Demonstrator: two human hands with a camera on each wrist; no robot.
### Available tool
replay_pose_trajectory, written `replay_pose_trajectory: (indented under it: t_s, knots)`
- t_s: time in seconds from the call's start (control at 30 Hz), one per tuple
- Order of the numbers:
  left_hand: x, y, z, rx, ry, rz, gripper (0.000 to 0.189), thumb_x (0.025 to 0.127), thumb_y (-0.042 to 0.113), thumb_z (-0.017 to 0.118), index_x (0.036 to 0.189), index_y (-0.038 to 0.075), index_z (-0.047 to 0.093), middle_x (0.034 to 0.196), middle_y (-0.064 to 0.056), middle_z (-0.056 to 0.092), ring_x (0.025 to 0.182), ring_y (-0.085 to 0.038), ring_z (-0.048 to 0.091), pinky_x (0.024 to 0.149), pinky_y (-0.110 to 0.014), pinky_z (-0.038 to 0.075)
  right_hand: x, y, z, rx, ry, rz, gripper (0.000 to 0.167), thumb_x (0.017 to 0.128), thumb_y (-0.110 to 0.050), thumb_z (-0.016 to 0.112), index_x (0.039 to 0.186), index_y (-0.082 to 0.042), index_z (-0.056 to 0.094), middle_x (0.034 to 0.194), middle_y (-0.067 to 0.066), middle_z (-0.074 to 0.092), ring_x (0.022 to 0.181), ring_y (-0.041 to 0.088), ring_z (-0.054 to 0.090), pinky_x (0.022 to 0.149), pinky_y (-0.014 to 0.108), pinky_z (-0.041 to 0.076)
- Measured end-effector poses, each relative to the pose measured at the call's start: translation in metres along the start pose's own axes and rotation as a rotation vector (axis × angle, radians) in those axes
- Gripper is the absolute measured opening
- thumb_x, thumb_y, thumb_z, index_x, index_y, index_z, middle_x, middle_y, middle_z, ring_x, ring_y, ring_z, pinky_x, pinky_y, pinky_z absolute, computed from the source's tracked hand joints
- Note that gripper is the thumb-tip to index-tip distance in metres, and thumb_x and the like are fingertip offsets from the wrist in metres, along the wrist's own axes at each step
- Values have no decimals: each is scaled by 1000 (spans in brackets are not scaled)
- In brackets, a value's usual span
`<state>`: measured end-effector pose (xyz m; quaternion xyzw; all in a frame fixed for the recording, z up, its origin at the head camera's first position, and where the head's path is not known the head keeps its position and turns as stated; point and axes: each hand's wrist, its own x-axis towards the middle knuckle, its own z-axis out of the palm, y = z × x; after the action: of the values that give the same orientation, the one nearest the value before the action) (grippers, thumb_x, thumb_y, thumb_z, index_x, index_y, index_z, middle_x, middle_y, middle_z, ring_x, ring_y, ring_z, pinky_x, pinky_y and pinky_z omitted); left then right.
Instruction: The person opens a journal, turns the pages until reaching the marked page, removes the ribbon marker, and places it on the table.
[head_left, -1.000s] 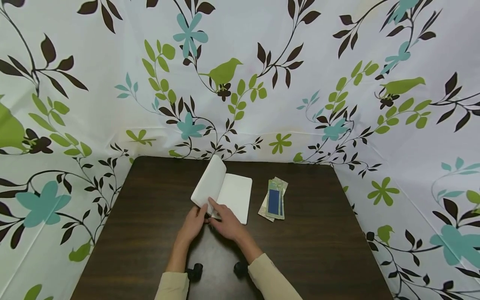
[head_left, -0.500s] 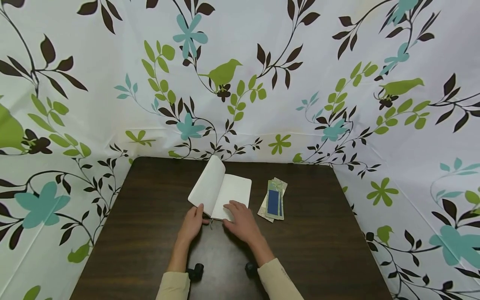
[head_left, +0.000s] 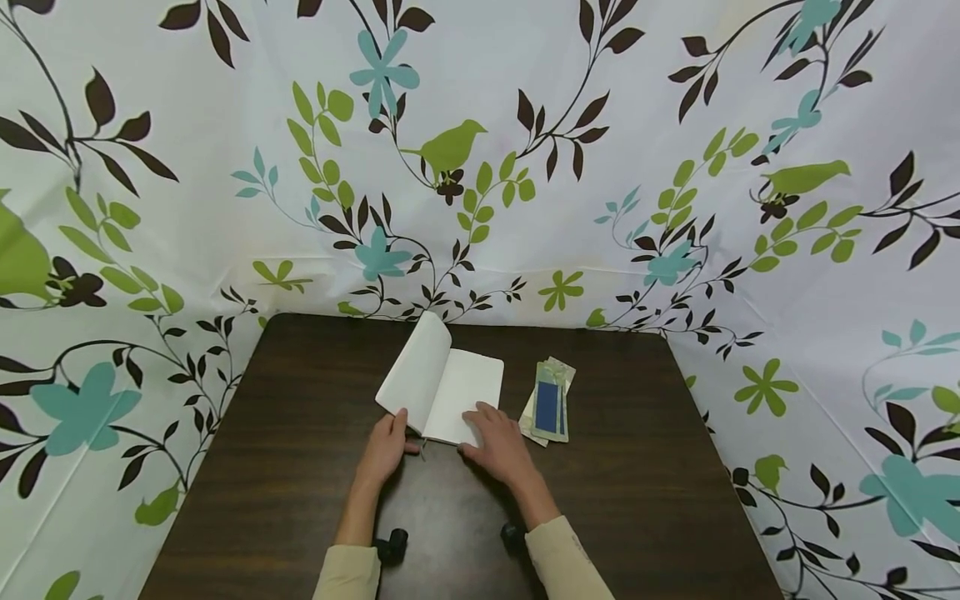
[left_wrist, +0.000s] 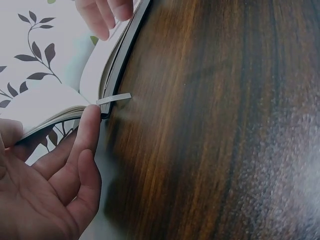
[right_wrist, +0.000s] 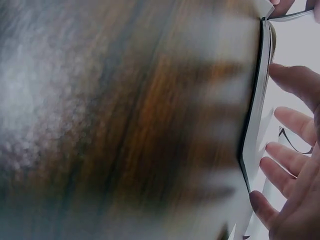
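An open notebook (head_left: pixel 468 392) with blank white pages lies on the dark table, its left half raised and tilted. My left hand (head_left: pixel 384 446) grips that left half at its lower edge. In the left wrist view, the left thumb (left_wrist: pixel 11 132) lies on the page while the fingers pass under the cover. A thin ribbon bookmark (left_wrist: pixel 114 98) sticks out at the bottom of the spine. At the lower right corner of the right page is my right hand (head_left: pixel 498 442), fingers spread and gently bent over the paper. The right wrist view shows its fingertips (right_wrist: pixel 280 75) along the page edge.
To the right of the notebook lies a small stack of green and cream paper slips (head_left: pixel 548 404), the top one bearing a blue rectangle. A patterned cloth (head_left: pixel 480 275) hangs behind the wood-grain table (head_left: pixel 637 500). Dark wrist devices (head_left: pixel 392 546) sit at both cuffs.
My right hand has left the notebook's spine and slid right across the right page to its lower corner. The raised left half leans slightly further left; my left hand keeps its grip.
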<state>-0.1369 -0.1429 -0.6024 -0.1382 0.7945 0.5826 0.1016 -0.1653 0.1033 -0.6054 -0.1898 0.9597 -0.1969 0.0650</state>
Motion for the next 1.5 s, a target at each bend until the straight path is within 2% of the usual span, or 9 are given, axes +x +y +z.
replay_pose_trajectory:
  t_s: [0.37, 0.53, 0.77, 0.9, 0.97, 1.1, 1.2, 1.37, 1.5]
  knots:
    - [0, 2, 1, 5, 5, 2, 55, 118, 46, 36, 109, -2, 61, 108, -25, 74, 85, -29, 81, 91, -41, 51, 0, 2, -4, 31, -14, -16, 42, 100, -35, 78, 138, -18, 70, 158, 12, 57, 142, 37, 55, 108, 64, 46]
    - [0, 2, 1, 5, 8, 1, 55, 118, 46, 36, 109, -3, 61, 108, -25, 74, 85, -29, 81, 90, -41, 51, -1, 7, -2, 114, 36, -29, 39, 104, -29, 73, 139, -16, 68, 163, 16, 51, 145, 42, 53, 110, 70, 45]
    - [-1, -1, 1, 15, -10, -6, 57, 118, 48, 35, 113, -3, 61, 106, -22, 75, 87, -27, 81, 96, -46, 51, -4, 6, 1, 178, 192, 76, 67, 97, -13, 78, 158, -14, 50, 174, 20, 27, 149, 46, 46, 113, 66, 44]
    - [0, -2, 0, 7, -6, -7, 57, 118, 47, 36, 113, -3, 61, 105, -23, 76, 86, -27, 81, 94, -44, 51, 0, 1, 6, 322, 287, 166, 89, 99, -26, 80, 169, -11, 28, 176, 21, 25, 158, 44, 36, 119, 65, 39]
    - [0, -3, 0, -4, -5, -5, 57, 118, 48, 36, 113, -3, 60, 105, -23, 75, 86, -28, 81, 90, -41, 50, 3, -4, 8, 372, 300, 198, 90, 101, -33, 77, 171, -9, 25, 173, 19, 34, 157, 41, 39, 119, 65, 39]
    - [2, -4, 0, -4, 0, 2, 59, 118, 51, 35, 115, -2, 61, 107, -23, 75, 87, -28, 80, 89, -41, 50, 9, -17, 9, 366, 248, 150, 70, 105, -36, 68, 165, -13, 42, 163, 13, 53, 147, 36, 54, 112, 68, 42]
    - [2, -4, 2, 4, 8, 11, 59, 118, 50, 34, 117, -2, 62, 112, -24, 74, 89, -29, 80, 95, -46, 52, 13, -27, 8, 363, 167, 58, 57, 108, -34, 62, 161, -17, 50, 161, 9, 56, 149, 34, 54, 113, 68, 43]
    - [3, -5, 4, -5, 17, 13, 58, 118, 47, 35, 120, -3, 64, 117, -26, 74, 90, -30, 80, 97, -47, 52, 16, -40, 13, 378, -9, 13, 62, 112, -39, 57, 168, -17, 39, 168, 8, 48, 155, 33, 47, 120, 59, 42]
    - [3, -6, 4, -21, 1, 28, 58, 119, 46, 32, 129, -3, 62, 123, -26, 72, 91, -28, 79, 92, -43, 53, 18, -49, 18, 305, -75, -52, 64, 112, -40, 56, 170, -22, 35, 169, 6, 47, 152, 31, 50, 118, 54, 46]
